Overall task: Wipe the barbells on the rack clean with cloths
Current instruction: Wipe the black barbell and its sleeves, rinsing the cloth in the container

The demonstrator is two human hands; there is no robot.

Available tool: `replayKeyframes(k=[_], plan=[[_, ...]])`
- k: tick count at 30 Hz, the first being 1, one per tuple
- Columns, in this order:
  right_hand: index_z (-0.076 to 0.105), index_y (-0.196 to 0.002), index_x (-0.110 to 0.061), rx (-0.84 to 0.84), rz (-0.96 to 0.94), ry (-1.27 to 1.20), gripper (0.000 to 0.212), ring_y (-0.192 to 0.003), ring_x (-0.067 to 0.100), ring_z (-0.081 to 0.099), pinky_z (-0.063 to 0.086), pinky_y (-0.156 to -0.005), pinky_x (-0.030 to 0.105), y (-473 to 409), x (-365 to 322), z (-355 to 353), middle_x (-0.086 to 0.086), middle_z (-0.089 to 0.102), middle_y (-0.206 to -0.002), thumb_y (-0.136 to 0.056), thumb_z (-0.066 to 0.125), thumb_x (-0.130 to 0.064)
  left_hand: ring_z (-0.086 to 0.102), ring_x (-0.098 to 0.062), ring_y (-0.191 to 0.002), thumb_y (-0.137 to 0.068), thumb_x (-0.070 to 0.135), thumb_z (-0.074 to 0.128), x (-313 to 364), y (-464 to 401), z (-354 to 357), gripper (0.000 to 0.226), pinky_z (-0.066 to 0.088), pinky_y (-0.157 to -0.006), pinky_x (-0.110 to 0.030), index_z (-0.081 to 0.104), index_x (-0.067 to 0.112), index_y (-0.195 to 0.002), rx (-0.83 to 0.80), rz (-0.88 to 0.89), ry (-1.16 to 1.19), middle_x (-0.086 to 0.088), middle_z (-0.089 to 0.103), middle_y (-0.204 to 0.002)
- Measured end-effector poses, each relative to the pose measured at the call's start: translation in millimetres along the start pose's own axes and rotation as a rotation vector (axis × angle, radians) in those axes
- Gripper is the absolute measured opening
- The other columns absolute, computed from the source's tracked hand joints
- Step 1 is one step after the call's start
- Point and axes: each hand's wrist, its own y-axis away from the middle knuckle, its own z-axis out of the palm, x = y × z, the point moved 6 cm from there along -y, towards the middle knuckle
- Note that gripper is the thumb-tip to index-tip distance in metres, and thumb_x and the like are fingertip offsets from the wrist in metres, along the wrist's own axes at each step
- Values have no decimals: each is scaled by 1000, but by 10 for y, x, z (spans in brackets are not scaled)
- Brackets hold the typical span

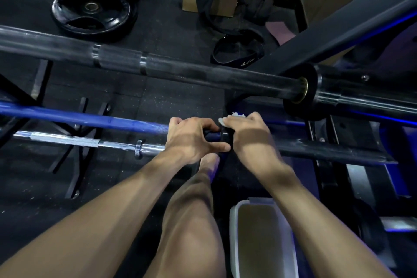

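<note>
A blue barbell [90,117] runs across the rack from the left to the middle of the view. My left hand [191,136] grips its shaft just left of the black collar [223,135]. My right hand [248,133] is wrapped over the collar and sleeve with a white cloth [234,116] under its fingers; only the cloth's top edge shows. A thick black barbell [180,70] lies higher on the rack, behind my hands. A chrome barbell [90,142] sits lower, at the left.
Black, green and blue weight plates [94,11] are stacked on the floor at top left. A black belt [239,52] lies beyond the black bar. A white plastic tub [237,232] stands by my right knee. The black rack frame [338,27] slants across the right.
</note>
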Motion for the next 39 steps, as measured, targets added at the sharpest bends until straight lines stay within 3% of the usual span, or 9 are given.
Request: replayKeyframes(k=[4,9,14,19,23,26,30,34,39], plan=[[72,-124,-32,-100,88,5,46,-110,29,65,53,-95,37,-326,130,-19,6,68,-121,-92,50,-8,32,8,-80,-63,70,83,18,-16,-8,51,32,-96,-29,66,41,-102,-10,45,-45,23,54,-82],[75,-122,-22,285,-23,-283,31,-102,-1,62,48,-102,19,-22,227,-412,-8,71,-111,-102,55,-9,44,6,-89,-69,87,62,-27,-50,40,53,26,-93,-30,65,42,-96,17,48,-33,27,58,-82],[72,-126,-15,265,-405,29,56,-121,21,53,46,-104,30,367,-40,-11,4,66,-136,-81,39,-9,53,3,-81,-68,84,61,-14,-71,69,46,27,-90,-33,59,40,-80,34,63,-65,21,64,-74],[67,-134,-19,45,-154,71,47,-129,28,56,29,-110,22,-66,47,45,7,64,-139,-90,49,-19,49,1,-81,-55,85,72,-11,-53,70,54,22,-82,-33,54,42,-81,39,92,-93,23,62,-78],[63,-129,-30,-248,-43,293,32,-120,26,58,47,-98,32,-200,-87,104,0,64,-130,-99,52,-33,48,6,-76,-54,80,77,-28,-60,77,53,25,-85,-33,56,39,-79,52,101,-83,25,59,-71],[69,-121,-25,-131,-76,54,45,-113,19,62,46,-87,26,84,-129,-15,-5,67,-121,-93,36,-33,54,2,-80,-54,81,73,-41,-62,94,53,29,-90,-34,57,39,-83,56,107,-114,22,62,-70],[64,-135,-34,-192,47,168,38,-125,28,57,45,-103,33,-220,-48,2,-1,63,-135,-100,54,-23,48,7,-78,-55,83,75,-27,-76,71,53,27,-88,-33,57,42,-84,45,104,-90,26,60,-75],[73,-122,-36,-160,74,94,48,-110,30,65,54,-91,35,-407,44,-5,5,71,-122,-91,53,-4,53,0,-86,-54,83,74,-30,-74,69,57,27,-89,-32,59,42,-92,17,93,-104,24,63,-82],[75,-118,-36,100,45,-198,23,-111,6,66,48,-94,17,-278,277,-298,-12,71,-121,-100,61,-32,54,3,-86,-58,95,58,-40,-75,81,62,28,-94,-34,60,42,-91,27,69,-105,25,64,-81]])
